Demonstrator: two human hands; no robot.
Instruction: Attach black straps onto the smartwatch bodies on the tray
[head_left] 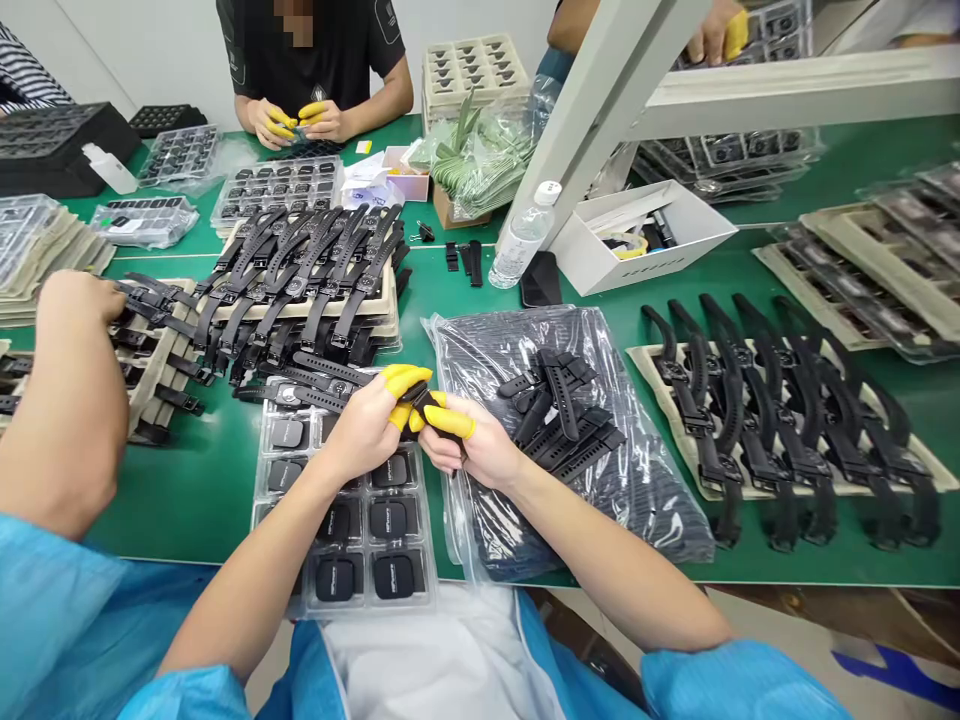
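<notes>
Yellow finger cots cover several fingertips of both my hands. My left hand (367,425) is closed in a pinch on a small dark watch (414,392), mostly hidden by the fingers. Close against it, my right hand (476,435) grips a black watch strap (444,418); whether the two parts are joined cannot be made out. Below the hands lies a clear plastic tray (365,510) with square black watch bodies (394,575) in its pockets. Loose black straps (559,400) rest on a plastic bag packed with straps (637,500), right of my right hand.
Strapped watches (300,265) are piled on trays ahead-left; another tray of strapped watches (780,420) lies right. A water bottle (525,235), phone (541,280) and white box (645,240) stand by a slanted post (600,110). A co-worker's arm (67,390) reaches in left; another person (315,80) sits opposite.
</notes>
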